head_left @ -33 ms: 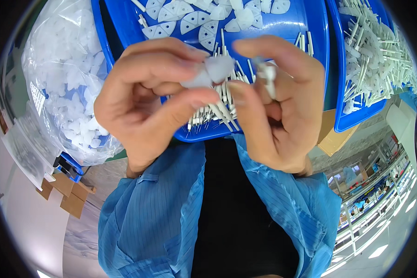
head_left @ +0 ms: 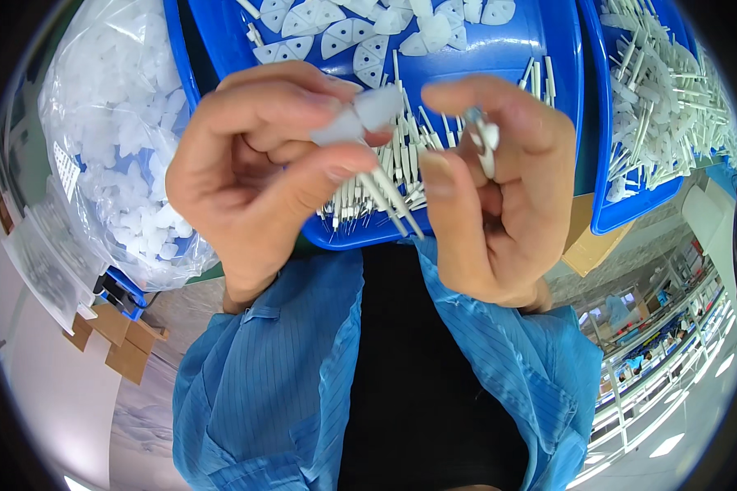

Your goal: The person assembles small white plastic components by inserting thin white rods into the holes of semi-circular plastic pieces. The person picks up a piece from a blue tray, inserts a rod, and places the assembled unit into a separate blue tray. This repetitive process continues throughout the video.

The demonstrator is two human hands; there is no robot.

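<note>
Over the front of a blue tray [head_left: 499, 49], my left hand [head_left: 254, 155] pinches a frosted white plastic piece [head_left: 377, 108] between thumb and fingers. A pair of thin white rods [head_left: 393, 200] slants down from beneath that grip; whether they join the piece is hidden. To the right, my right hand [head_left: 508, 180] has thumb and index finger apart, while its curled fingers keep a small white rod-like part [head_left: 487, 143] in the palm. A greyish tip shows on that part, blurred. Below my hands, many white wired rods [head_left: 405, 155] lie in the tray.
Fan-shaped white plates with holes [head_left: 348, 37] lie at the tray's far side. At the left stands a clear bag [head_left: 115, 139] of frosted white pieces. On the right, another blue tray [head_left: 630, 214] is heaped with white rod assemblies [head_left: 639, 98]. Cardboard boxes [head_left: 129, 360] sit lower left.
The frosted piece in my left hand has shifted slightly left and up. My right thumb and index finger have drawn away from it, leaving a wider gap between the hands.
</note>
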